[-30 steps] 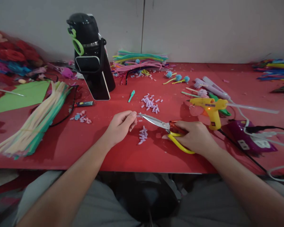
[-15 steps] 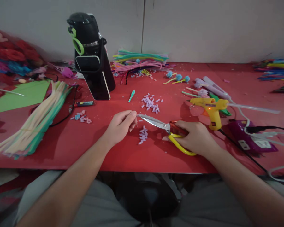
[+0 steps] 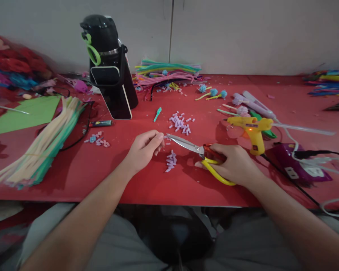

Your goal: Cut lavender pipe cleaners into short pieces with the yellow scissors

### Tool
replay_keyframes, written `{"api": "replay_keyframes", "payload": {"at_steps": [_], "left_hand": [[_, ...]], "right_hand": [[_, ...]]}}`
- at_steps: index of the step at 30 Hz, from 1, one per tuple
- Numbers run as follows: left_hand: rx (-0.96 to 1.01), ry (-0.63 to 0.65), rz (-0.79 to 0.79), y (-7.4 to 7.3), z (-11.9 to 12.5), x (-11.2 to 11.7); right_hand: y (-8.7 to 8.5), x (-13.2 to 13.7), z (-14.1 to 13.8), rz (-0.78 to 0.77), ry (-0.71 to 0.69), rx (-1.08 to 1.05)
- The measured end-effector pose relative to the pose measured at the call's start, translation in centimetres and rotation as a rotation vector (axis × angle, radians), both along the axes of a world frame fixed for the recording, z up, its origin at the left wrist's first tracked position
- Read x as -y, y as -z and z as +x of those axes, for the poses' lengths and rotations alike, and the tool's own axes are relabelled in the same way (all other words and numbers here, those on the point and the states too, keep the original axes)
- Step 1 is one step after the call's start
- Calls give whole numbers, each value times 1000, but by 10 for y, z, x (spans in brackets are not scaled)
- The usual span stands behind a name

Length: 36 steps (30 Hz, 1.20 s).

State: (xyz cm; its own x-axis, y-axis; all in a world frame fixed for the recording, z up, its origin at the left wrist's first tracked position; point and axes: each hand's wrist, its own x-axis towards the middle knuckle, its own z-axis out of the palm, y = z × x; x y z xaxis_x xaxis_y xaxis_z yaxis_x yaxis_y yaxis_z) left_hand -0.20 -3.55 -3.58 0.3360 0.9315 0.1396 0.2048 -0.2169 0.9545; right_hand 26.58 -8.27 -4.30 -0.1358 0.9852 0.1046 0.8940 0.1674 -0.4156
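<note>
Over the red tabletop point(image 3: 149, 190), grips scissors point(image 3: 186, 144) in the right hand point(image 3: 234, 162); pinches a tiny, indistinct piece point(image 3: 165, 137) in the left hand point(image 3: 145, 149), near lilac pipe-cleaner clippings point(image 3: 171, 160).

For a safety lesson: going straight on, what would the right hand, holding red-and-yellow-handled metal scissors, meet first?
The scissors would probably touch the bare left hand; depth is unclear.

From my faraway seat, this looks like a craft workshop. I see big scissors point(image 3: 183, 143) near the middle, a yellow glue gun point(image 3: 257, 140) at three o'clock, and fuzzy sticks point(image 3: 42, 146) at nine o'clock.
</note>
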Motion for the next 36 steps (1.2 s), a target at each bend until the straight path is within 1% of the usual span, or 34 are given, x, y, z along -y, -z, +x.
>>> {"api": "replay_keyframes", "payload": {"at_steps": [4,8,15,23,29,33,36], "left_hand": [[-1,3,7,1,-1,-1],[6,13,-2,3,-2,-1],[1,8,15,3,-2,0],[-23,10,32,4,-3,-1],[-41,11,33,4,-4,0],[-22,12,21,3,-2,0],[5,9,-13,2,0,0]], "right_hand": [[-1,-1,-1,-12,-7,-4],[1,-2,0,-9,-2,-7],[3,-4,0,30,5,-3],[0,-2,3,-23,-40,-4],[3,-3,5,-45,-35,-7],[6,-5,5,-19,-8,-8],[6,-5,4,5,-14,-21]]}}
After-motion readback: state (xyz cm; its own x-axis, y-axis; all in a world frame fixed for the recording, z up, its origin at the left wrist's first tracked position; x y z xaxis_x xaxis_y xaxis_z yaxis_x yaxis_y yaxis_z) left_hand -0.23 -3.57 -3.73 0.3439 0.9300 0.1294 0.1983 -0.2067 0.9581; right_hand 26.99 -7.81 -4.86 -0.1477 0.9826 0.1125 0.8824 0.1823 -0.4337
